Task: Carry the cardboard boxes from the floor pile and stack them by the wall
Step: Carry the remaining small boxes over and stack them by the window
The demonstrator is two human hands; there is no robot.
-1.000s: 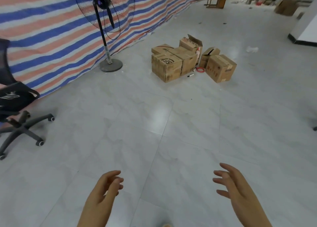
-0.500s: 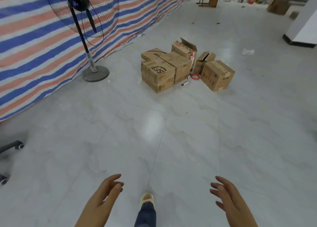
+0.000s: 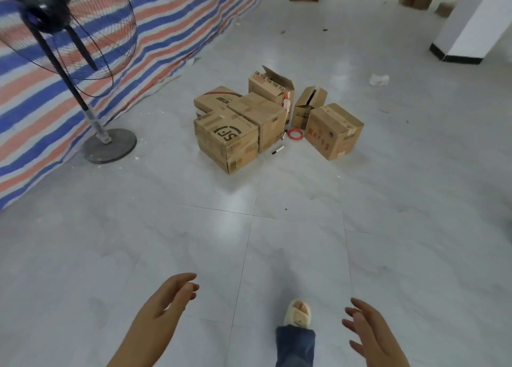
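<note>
Now closer than a second ago, the cardboard boxes (image 3: 266,119) sit mid-frame on the floor, left hand (image 3: 166,303) and right hand (image 3: 371,330) relaxed, empty; pickup likely next.

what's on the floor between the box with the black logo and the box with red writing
In the head view, a black marker and a red ring lie on the floor between the logo box and red-lettered box.

Pedestal fan (image 3: 66,58) beside striped tarp (image 3: 171,25)
</note>
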